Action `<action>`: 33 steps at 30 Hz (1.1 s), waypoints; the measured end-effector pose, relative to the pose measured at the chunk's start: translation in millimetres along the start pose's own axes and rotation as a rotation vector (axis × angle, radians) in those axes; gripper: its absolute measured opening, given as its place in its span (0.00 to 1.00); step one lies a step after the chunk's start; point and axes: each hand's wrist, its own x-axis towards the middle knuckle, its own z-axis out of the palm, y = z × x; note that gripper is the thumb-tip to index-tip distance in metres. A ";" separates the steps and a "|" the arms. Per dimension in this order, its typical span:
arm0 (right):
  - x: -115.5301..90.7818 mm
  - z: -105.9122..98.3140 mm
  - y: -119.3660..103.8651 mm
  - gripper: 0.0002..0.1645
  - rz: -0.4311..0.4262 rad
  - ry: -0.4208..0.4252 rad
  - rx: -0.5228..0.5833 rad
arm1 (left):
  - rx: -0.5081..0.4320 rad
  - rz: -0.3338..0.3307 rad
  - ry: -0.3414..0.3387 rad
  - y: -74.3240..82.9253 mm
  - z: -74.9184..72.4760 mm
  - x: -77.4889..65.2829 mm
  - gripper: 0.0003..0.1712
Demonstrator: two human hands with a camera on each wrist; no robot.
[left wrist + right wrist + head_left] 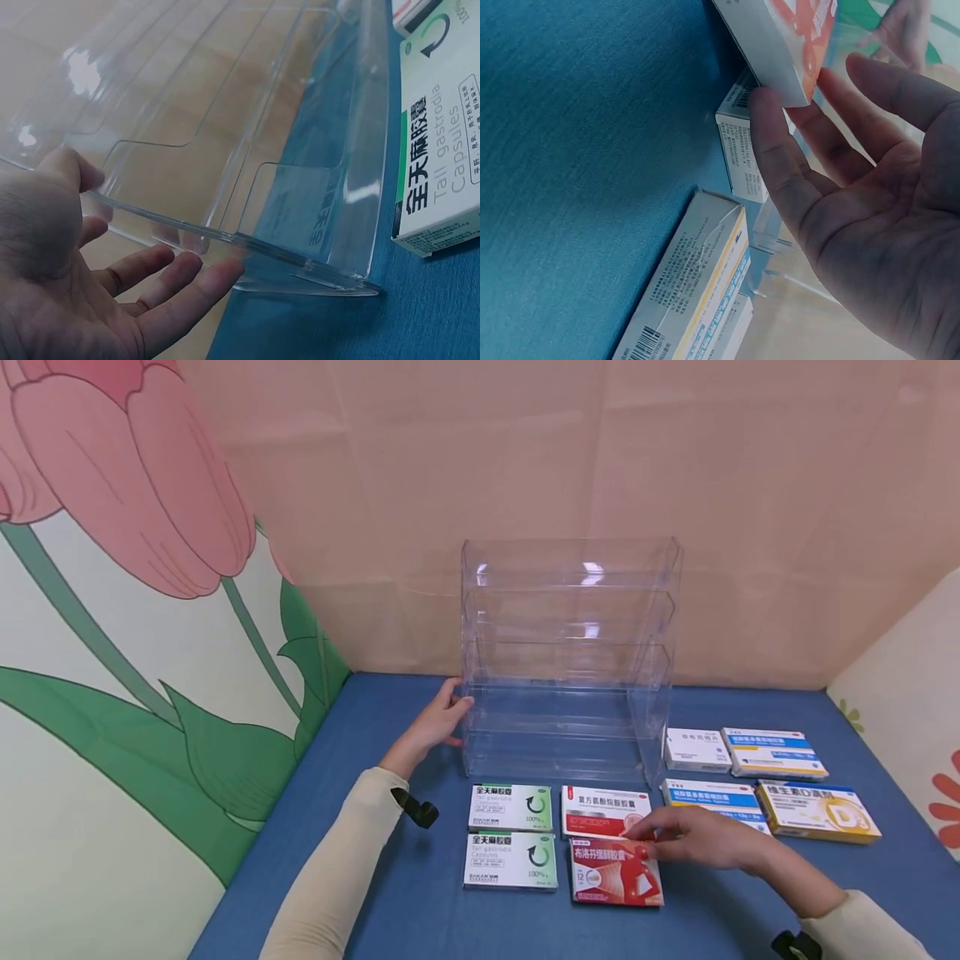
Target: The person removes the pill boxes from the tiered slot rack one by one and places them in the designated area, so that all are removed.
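Note:
A clear plastic tiered rack (555, 767) stands on the blue tabletop. At its left side my left hand (437, 720) touches the panel, fingers mostly straight; in the left wrist view its thumb meets the panel's edge. My right hand (708, 837) is over the upper right corner of a red medicine box (609, 883), its fingertips touching the box. In the right wrist view the thumb looks apart from the box. Behind it lies a white-and-red medicine box (600, 806). To the left lie two green-and-white capsule boxes (501, 814), one in front of the other.
Right of the rack lie a small white box (696, 750), two blue-and-white boxes (772, 752) and a yellow-and-white vitamin D box (813, 814). A pinkish cloth backdrop (390, 510) hangs behind the table, with flower-patterned panels (112, 635) at both sides.

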 end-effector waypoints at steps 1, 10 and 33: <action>-0.5 -0.2 -0.5 0.17 -0.002 -0.004 -0.001 | 0.000 0.002 -0.002 0.1 -0.4 -0.5 0.36; -1.9 1.7 -2.5 0.18 -0.013 -0.040 0.008 | -0.015 0.018 -0.010 -6.6 -3.0 -5.0 0.39; -10.5 -9.0 -0.2 0.20 0.035 0.020 -0.011 | 0.062 -0.051 0.017 -38.0 -29.8 -29.3 0.35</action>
